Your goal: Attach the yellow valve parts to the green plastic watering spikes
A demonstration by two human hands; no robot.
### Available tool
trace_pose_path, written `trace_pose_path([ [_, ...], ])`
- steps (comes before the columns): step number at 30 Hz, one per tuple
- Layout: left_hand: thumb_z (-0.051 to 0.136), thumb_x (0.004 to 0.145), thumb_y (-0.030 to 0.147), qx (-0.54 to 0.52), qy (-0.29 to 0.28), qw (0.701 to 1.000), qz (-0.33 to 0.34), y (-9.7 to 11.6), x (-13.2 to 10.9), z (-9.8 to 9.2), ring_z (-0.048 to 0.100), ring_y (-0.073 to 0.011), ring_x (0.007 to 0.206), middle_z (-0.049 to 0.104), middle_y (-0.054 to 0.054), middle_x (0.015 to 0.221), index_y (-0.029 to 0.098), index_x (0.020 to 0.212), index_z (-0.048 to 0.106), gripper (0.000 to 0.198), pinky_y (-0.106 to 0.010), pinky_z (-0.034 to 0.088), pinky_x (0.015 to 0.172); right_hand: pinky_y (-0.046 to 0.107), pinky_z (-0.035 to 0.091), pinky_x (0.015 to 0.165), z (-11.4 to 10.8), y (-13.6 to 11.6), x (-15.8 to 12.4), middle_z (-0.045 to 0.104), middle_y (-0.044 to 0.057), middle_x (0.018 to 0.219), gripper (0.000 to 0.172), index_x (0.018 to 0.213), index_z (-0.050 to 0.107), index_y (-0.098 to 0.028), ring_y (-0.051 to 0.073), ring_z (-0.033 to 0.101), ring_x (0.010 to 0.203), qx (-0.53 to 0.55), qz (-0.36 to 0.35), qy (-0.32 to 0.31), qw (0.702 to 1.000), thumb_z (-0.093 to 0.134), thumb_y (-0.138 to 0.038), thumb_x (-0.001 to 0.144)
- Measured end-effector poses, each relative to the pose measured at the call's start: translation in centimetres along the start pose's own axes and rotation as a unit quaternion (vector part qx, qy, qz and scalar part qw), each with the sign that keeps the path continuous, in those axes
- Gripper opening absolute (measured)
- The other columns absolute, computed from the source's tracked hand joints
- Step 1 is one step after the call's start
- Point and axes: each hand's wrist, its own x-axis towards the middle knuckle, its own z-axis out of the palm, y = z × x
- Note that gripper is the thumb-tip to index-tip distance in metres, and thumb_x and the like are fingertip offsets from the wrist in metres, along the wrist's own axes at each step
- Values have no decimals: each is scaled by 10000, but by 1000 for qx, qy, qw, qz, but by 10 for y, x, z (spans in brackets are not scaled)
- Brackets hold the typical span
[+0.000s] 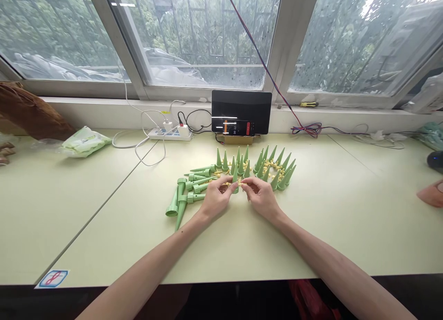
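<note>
Both my hands meet at the middle of the pale green table (311,232). My left hand (215,199) is closed in a pinch around a green cone spike (236,178) that stands upright between the hands. My right hand (261,196) is pinched on a small yellow piece (243,184) right beside that spike. Behind the hands, several green cone spikes (266,165) stand upright among scattered yellow pieces (273,164). To the left, several assembled green spikes (187,195) lie flat in a pile.
A black tablet with a phone (241,119) leans against the window sill at the back. A white power strip (170,133) with cables lies back left, beside a green packet (86,141). Another person's hand (432,193) shows at the right edge, near a dark mouse (436,160).
</note>
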Motion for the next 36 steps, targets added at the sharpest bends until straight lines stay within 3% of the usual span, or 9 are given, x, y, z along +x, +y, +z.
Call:
trace_pose_path([
  [4,623,871,413,21,10,1000,16,-6,0,1,462,-85,523,636,-25,788,162,995,709,292,-212,406,470,282,433,513,-1,-1,1,634,32,692,248,896,657,-165,149,538,540,9,17,-4,1000,593,-404,906],
  [10,606,897,393,45,5,997,69,-9,1,1,517,-95,609,614,-60,1002,188,1031,707,265,-226,486,502,275,418,507,-1,0,2,595,17,664,279,862,644,-161,139,509,530,34,45,-16,998,588,-431,902],
  [17,598,910,316,114,17,989,92,-4,0,1,507,-107,652,601,-42,928,186,1002,676,177,-228,451,550,270,407,505,0,-2,3,605,15,682,279,848,639,-174,138,506,537,27,41,-10,999,572,-437,917],
  [25,607,894,298,152,44,985,72,-6,2,0,460,-104,607,589,-11,769,160,916,660,150,-240,402,560,275,475,559,-1,-2,2,664,77,936,261,931,712,-179,161,598,685,-47,-18,3,999,561,-393,934],
  [36,599,892,293,143,32,986,83,-8,1,0,483,-97,599,582,-14,803,167,907,637,132,-228,415,540,296,511,572,1,3,0,720,89,898,242,937,746,-166,164,592,631,-1,2,9,1000,603,-359,903],
])
